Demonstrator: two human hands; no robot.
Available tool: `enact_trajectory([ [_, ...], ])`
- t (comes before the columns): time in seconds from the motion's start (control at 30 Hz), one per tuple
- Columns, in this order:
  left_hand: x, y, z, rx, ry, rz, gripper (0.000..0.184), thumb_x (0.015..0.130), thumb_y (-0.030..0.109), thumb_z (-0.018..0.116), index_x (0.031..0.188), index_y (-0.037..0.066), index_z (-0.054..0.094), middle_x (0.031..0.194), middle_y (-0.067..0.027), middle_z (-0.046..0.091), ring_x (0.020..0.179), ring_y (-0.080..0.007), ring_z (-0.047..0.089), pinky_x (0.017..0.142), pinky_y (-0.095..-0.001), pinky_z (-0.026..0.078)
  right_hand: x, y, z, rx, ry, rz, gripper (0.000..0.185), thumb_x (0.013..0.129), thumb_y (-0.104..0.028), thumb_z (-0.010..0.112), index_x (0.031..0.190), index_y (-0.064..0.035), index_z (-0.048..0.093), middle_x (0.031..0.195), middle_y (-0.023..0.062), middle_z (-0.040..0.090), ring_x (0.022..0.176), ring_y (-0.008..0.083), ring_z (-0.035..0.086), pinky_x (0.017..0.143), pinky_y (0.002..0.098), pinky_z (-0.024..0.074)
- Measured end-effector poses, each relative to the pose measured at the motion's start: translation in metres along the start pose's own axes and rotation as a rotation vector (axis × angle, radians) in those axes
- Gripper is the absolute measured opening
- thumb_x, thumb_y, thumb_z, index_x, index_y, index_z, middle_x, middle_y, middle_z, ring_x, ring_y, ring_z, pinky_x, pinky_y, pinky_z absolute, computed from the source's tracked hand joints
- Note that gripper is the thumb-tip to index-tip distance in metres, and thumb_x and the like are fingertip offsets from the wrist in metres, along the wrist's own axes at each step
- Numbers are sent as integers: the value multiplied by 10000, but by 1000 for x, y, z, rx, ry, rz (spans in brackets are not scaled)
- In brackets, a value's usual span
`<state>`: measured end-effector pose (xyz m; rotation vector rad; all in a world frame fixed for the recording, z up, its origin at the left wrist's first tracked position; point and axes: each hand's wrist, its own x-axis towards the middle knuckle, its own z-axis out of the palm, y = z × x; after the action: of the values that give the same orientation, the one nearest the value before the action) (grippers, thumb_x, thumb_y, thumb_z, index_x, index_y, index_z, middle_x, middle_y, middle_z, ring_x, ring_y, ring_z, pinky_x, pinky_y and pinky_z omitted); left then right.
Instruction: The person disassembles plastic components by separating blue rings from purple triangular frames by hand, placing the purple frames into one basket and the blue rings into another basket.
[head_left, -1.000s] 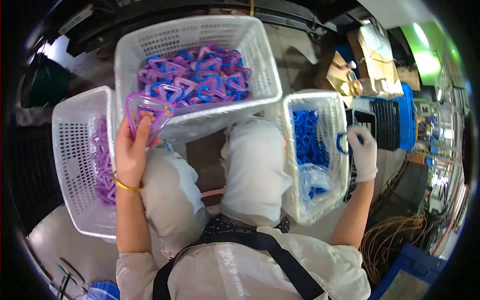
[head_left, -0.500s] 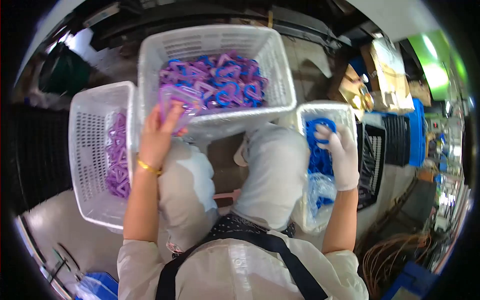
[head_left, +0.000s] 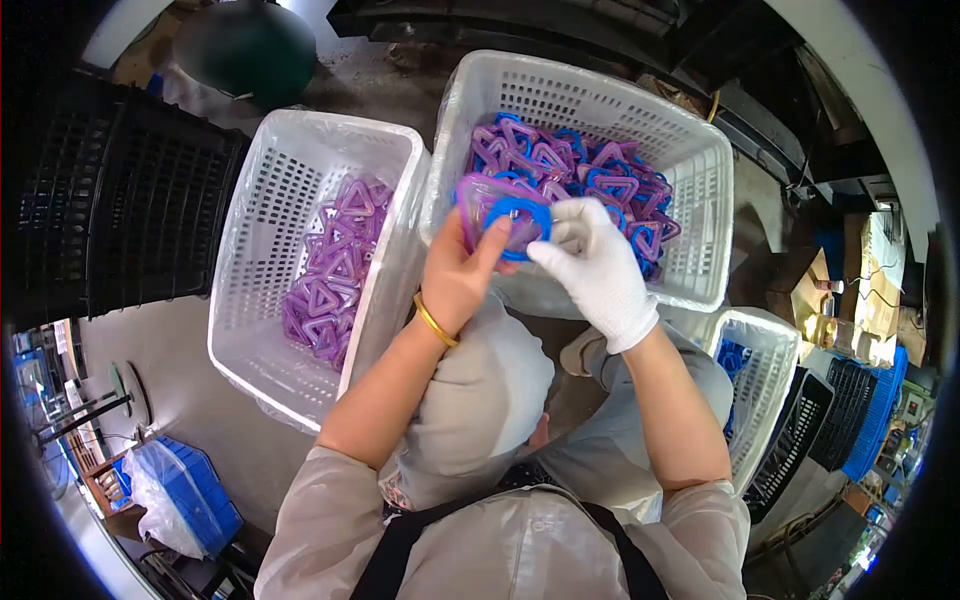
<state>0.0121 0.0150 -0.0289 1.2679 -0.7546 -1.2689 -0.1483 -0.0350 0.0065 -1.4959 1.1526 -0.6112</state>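
Note:
Just over the near rim of the middle white basket [head_left: 700, 292], my bare left hand [head_left: 466, 268] is closed on a translucent purple triangular frame [head_left: 478, 190]. My gloved right hand [head_left: 596, 262] pinches a blue ring [head_left: 540, 222] against that frame; whether the two are joined I cannot tell. Behind them, a pile of purple triangles with blue rings [head_left: 600, 180] lies in the middle basket. Plain purple triangles [head_left: 325, 285] fill part of the left white basket [head_left: 275, 345]. More blue pieces [head_left: 733, 357] show in the smaller white basket [head_left: 777, 345] on the right.
Black crates [head_left: 150, 200] are stacked at the far left, with a blue crate [head_left: 205, 490] below them. A black basket [head_left: 790, 440] and a blue crate [head_left: 880, 420] stand at the right. Cardboard boxes [head_left: 875, 265] sit farther back there.
My right hand has come from the right basket to the purple triangle, bringing a blue ring. My left hand still holds the triangle. The whole view has turned leftward.

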Motion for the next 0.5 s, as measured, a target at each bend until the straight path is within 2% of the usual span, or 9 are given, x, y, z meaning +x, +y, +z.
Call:
enact_trajectory([
  [0.03, 2, -1, -1, -44, 66, 7, 283, 956, 219, 610, 1161, 29, 566, 943, -48, 665, 708, -96, 626, 604, -245, 538, 1, 8, 6, 41, 2, 53, 196, 882, -137, 675, 986, 3, 587, 836, 73, 658, 746, 132, 626, 666, 292, 511],
  [0.07, 2, -3, -2, -54, 63, 18, 263, 961, 220, 605, 1141, 31, 571, 949, -54, 669, 712, -105, 636, 607, -243, 537, 1, 13, 13, 111, 4, 23, 191, 883, -141, 672, 970, -1, 576, 808, 63, 641, 720, 127, 609, 627, 287, 499],
  [0.17, 1, -2, 1, -61, 17, -9, 270, 958, 225, 612, 1143, 33, 573, 942, -49, 670, 719, -103, 634, 609, -244, 535, 1, 4, 18, 248, 22, 163, 140, 896, -124, 645, 968, -19, 589, 806, 48, 639, 731, 107, 602, 615, 281, 488],
  [0.2, -1, 0, 1, -54, 7, -20, 277, 952, 235, 623, 1140, 36, 578, 949, -41, 667, 746, -92, 627, 614, -240, 535, 2, 6, 19, 168, 55, 166, 127, 893, -133, 646, 973, -41, 608, 814, 70, 656, 726, 155, 631, 633, 311, 500],
  [0.3, -4, 2, 1, -57, -14, -26, 285, 944, 244, 635, 1134, 37, 586, 939, -28, 658, 771, -82, 619, 609, -238, 538, 8, 2, 11, -514, 250, -457, 138, 877, -161, 656, 981, -75, 630, 825, 98, 661, 735, 245, 644, 652, 361, 507],
  [0.33, -4, 0, -1, -1, -35, -5, 288, 944, 251, 635, 1134, 40, 589, 937, -24, 655, 773, -80, 617, 606, -236, 539, 7, -3, 8, -604, 210, -483, 168, 855, -193, 665, 995, -102, 647, 840, 118, 653, 777, 315, 632, 666, 407, 505],
  [0.4, -3, -5, -5, 112, -79, 36, 294, 944, 265, 634, 1133, 44, 595, 931, -17, 650, 777, -76, 614, 600, -233, 541, 6, -6, 7, -664, 174, -514, 158, 852, -195, 669, 976, -103, 633, 816, 110, 646, 781, 312, 637, 665, 414, 504],
  [0.5, -7, 0, -2, -22, -50, -111, 305, 947, 294, 624, 1134, 54, 602, 921, -6, 641, 774, -71, 603, 571, -235, 535, 9, -11, 6, -666, 98, -446, 163, 844, -193, 676, 950, -98, 596, 792, 105, 637, 782, 312, 642, 667, 424, 502],
])
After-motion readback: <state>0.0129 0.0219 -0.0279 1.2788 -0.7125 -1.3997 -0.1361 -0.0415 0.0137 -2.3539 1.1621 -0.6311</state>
